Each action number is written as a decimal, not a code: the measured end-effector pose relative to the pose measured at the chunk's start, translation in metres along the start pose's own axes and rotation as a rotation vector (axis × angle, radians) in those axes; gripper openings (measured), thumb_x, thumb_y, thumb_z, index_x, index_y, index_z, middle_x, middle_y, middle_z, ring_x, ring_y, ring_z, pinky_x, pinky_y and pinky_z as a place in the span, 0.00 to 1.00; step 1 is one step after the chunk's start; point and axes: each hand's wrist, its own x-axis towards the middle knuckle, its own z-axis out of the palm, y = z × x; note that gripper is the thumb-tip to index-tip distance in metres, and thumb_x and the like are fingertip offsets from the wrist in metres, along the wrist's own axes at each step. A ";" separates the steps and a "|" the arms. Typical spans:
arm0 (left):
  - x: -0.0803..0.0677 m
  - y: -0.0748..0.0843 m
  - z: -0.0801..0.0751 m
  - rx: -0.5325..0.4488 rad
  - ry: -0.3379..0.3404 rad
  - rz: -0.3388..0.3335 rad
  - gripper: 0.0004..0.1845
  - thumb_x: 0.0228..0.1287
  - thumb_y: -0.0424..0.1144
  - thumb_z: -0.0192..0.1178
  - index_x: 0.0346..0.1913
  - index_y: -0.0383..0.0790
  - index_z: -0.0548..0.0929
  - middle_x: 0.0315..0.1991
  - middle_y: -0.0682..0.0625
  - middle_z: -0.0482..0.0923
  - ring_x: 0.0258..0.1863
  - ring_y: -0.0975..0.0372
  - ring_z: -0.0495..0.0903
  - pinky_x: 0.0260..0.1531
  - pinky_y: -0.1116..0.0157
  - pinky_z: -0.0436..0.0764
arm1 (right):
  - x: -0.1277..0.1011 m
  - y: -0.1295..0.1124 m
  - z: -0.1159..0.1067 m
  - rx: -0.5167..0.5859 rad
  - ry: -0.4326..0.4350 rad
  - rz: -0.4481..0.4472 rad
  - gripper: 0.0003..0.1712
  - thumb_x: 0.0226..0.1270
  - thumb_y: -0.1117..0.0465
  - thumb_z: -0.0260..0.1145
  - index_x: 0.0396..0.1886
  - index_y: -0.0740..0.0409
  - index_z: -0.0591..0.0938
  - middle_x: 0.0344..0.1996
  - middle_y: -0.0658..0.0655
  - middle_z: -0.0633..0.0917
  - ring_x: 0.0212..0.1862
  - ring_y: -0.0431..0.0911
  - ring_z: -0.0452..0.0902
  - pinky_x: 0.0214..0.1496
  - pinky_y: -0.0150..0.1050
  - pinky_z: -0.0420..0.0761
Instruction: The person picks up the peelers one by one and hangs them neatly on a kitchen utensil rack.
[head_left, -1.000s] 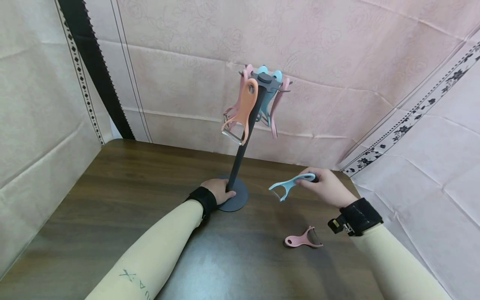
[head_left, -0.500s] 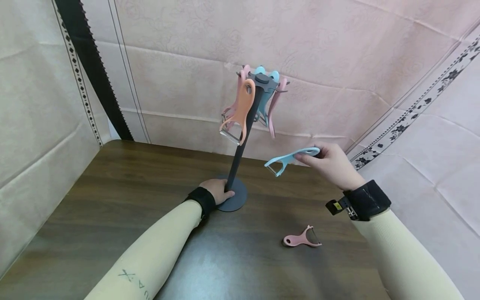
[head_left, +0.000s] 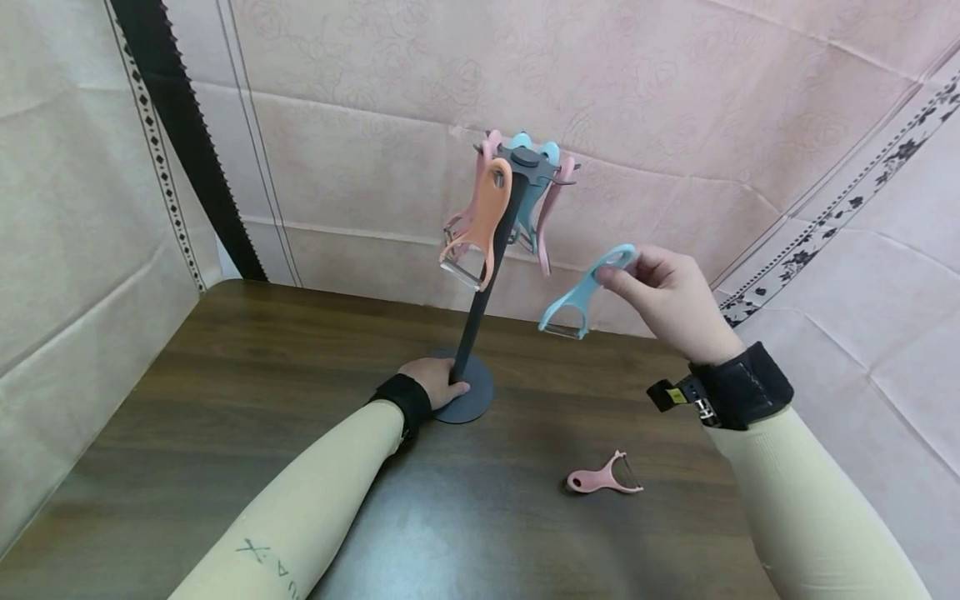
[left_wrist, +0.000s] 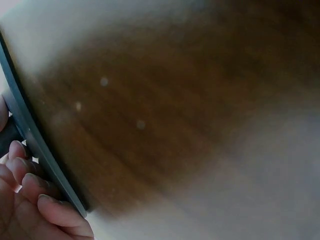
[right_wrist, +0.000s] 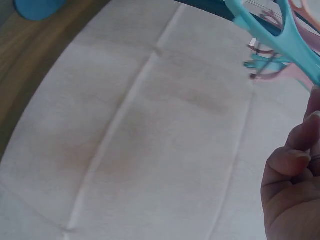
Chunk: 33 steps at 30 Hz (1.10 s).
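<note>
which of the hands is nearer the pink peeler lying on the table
Right. The right hand is raised above the pink peeler, pinching a blue peeler; the left hand grips the stand base, farther left.

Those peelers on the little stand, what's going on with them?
A person's right hand pinches a blue peeler by its handle end, holding it in the air to the right of a dark stand that already carries orange, pink and blue peelers on hooks at its top. The left hand grips the stand at its base. A pink peeler lies on the wooden table.
</note>
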 end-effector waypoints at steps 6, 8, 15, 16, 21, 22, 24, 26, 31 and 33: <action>0.000 0.001 -0.001 0.000 0.003 -0.002 0.25 0.68 0.53 0.58 0.60 0.40 0.79 0.49 0.46 0.83 0.51 0.52 0.80 0.47 0.54 0.77 | 0.009 -0.006 -0.003 0.017 0.068 -0.039 0.09 0.69 0.62 0.64 0.35 0.65 0.82 0.26 0.52 0.82 0.33 0.42 0.72 0.37 0.31 0.72; 0.002 0.000 0.001 0.002 0.000 -0.003 0.25 0.68 0.53 0.59 0.59 0.40 0.79 0.49 0.46 0.83 0.51 0.52 0.80 0.47 0.53 0.77 | 0.014 -0.004 -0.002 0.037 0.073 -0.055 0.10 0.70 0.61 0.63 0.36 0.65 0.82 0.30 0.54 0.83 0.37 0.43 0.76 0.42 0.32 0.75; 0.020 -0.012 0.014 0.001 -0.042 -0.023 0.27 0.68 0.56 0.57 0.63 0.44 0.77 0.54 0.48 0.80 0.56 0.54 0.77 0.55 0.53 0.72 | 0.028 -0.016 0.003 -0.018 0.069 -0.085 0.12 0.73 0.57 0.59 0.37 0.62 0.82 0.29 0.51 0.82 0.36 0.45 0.72 0.42 0.34 0.72; 0.022 -0.013 0.015 -0.007 -0.046 -0.021 0.27 0.68 0.56 0.57 0.63 0.44 0.77 0.54 0.48 0.80 0.56 0.54 0.76 0.56 0.53 0.71 | 0.030 -0.019 0.003 -0.019 0.063 -0.085 0.12 0.73 0.57 0.59 0.37 0.62 0.83 0.29 0.51 0.82 0.36 0.45 0.72 0.42 0.34 0.72; 0.027 -0.016 0.015 -0.032 -0.065 -0.019 0.27 0.67 0.55 0.58 0.63 0.44 0.77 0.54 0.47 0.80 0.56 0.53 0.76 0.57 0.52 0.70 | 0.041 -0.029 0.007 0.004 0.047 -0.095 0.13 0.73 0.57 0.59 0.37 0.62 0.82 0.29 0.53 0.82 0.37 0.47 0.72 0.41 0.35 0.71; 0.027 -0.016 0.015 -0.034 -0.068 -0.019 0.27 0.67 0.55 0.58 0.63 0.43 0.77 0.54 0.47 0.80 0.56 0.53 0.76 0.57 0.52 0.71 | 0.042 -0.030 0.008 0.004 0.048 -0.095 0.13 0.73 0.56 0.59 0.37 0.62 0.82 0.29 0.53 0.82 0.37 0.48 0.72 0.41 0.35 0.71; 0.027 -0.015 0.014 -0.033 -0.075 -0.023 0.27 0.67 0.55 0.58 0.63 0.44 0.77 0.54 0.47 0.80 0.56 0.53 0.76 0.56 0.53 0.71 | 0.045 -0.031 0.010 0.014 0.051 -0.090 0.14 0.73 0.56 0.59 0.37 0.62 0.82 0.29 0.53 0.82 0.37 0.49 0.72 0.40 0.36 0.71; 0.026 -0.014 0.014 -0.034 -0.077 -0.027 0.27 0.68 0.55 0.57 0.63 0.44 0.77 0.54 0.48 0.80 0.56 0.54 0.76 0.56 0.53 0.71 | 0.047 -0.032 0.011 0.021 0.054 -0.082 0.14 0.73 0.55 0.59 0.36 0.62 0.82 0.29 0.53 0.82 0.37 0.48 0.73 0.40 0.35 0.72; 0.025 -0.012 0.013 -0.037 -0.078 -0.037 0.26 0.68 0.55 0.58 0.62 0.45 0.77 0.53 0.48 0.81 0.55 0.54 0.77 0.56 0.53 0.71 | 0.048 -0.041 0.015 0.059 0.059 -0.064 0.14 0.74 0.57 0.58 0.35 0.64 0.81 0.29 0.58 0.82 0.36 0.46 0.73 0.40 0.35 0.71; 0.024 -0.012 0.013 -0.031 -0.078 -0.042 0.26 0.68 0.55 0.58 0.62 0.45 0.77 0.53 0.48 0.81 0.54 0.55 0.77 0.55 0.54 0.71 | 0.046 -0.048 0.016 0.072 0.062 -0.060 0.14 0.74 0.58 0.58 0.34 0.65 0.80 0.29 0.61 0.81 0.36 0.46 0.73 0.40 0.35 0.71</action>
